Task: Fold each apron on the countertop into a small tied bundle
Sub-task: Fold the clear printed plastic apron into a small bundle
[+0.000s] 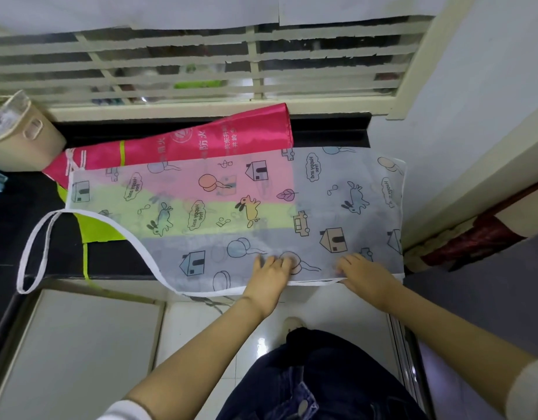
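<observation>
Centrally, a sheer white apron printed with houses, rabbits and cars is spread flat on the dark countertop, with its near hem reaching just past the counter's front edge. A pink apron with lime-green trim is laid beneath it, showing through the thin cloth and sticking out toward the upper left. The left hand is pressed flat on the near hem at lower centre, fingers stretched out and nothing gripped. The right hand is laid near it to the right, fingers likewise spread on the fabric. A white neck loop is draped off the counter at the left. A beige basket is seen at upper left.
</observation>
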Motion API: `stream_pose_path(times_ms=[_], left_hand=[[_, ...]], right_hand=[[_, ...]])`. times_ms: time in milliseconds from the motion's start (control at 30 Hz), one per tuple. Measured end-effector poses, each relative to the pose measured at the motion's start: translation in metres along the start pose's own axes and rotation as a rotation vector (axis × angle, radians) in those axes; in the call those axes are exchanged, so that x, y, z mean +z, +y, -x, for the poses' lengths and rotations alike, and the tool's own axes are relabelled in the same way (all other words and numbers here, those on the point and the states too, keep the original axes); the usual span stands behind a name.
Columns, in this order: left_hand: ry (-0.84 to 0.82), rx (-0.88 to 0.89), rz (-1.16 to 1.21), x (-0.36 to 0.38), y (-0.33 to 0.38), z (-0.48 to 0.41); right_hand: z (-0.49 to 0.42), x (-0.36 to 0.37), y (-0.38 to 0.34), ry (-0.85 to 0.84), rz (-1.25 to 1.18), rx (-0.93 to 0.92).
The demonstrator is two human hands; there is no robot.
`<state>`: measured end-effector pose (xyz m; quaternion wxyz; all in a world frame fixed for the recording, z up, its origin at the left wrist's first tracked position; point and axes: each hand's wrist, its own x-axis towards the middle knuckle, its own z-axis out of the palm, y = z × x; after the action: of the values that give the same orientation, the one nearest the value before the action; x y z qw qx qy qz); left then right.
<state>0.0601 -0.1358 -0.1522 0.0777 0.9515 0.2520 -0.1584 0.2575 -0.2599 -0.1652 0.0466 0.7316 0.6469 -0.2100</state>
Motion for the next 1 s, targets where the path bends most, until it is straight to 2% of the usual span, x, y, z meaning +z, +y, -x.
stream_pose_path(times_ms=[67,133,233,467,700,800,900,1000], left_hand=[[0.012,-0.012,0.023,-0.001,0.001,0.005],[-0.001,0.012,0.008,-0.001,0.001,0.013],[-0.022,0.022,-0.023,0.001,-0.001,0.025],[-0.097,-0.041,-0.033,0.001,-0.011,0.045],[-0.187,-0.016,0.079,-0.003,-0.026,0.054],[-0.251,0.027,0.229,-0.018,-0.032,0.052],[-0.303,-0.004,0.283,-0.038,-0.038,0.044],[-0.303,-0.071,0.253,-0.058,-0.044,0.027]], right_hand=[[0.007,0.005,0.002,-0.011,0.021,0.041],[0.017,0.014,0.007,0.084,0.059,0.039],[0.036,0.024,0.013,0.094,0.179,0.058],[0.070,0.021,0.007,0.205,0.124,0.156],[0.082,0.006,0.008,0.123,0.194,0.343],[0.081,-0.015,0.016,-0.033,0.320,0.352],[0.074,-0.040,0.027,-0.083,0.236,0.413],[0.062,-0.062,0.041,-0.048,0.171,0.419]])
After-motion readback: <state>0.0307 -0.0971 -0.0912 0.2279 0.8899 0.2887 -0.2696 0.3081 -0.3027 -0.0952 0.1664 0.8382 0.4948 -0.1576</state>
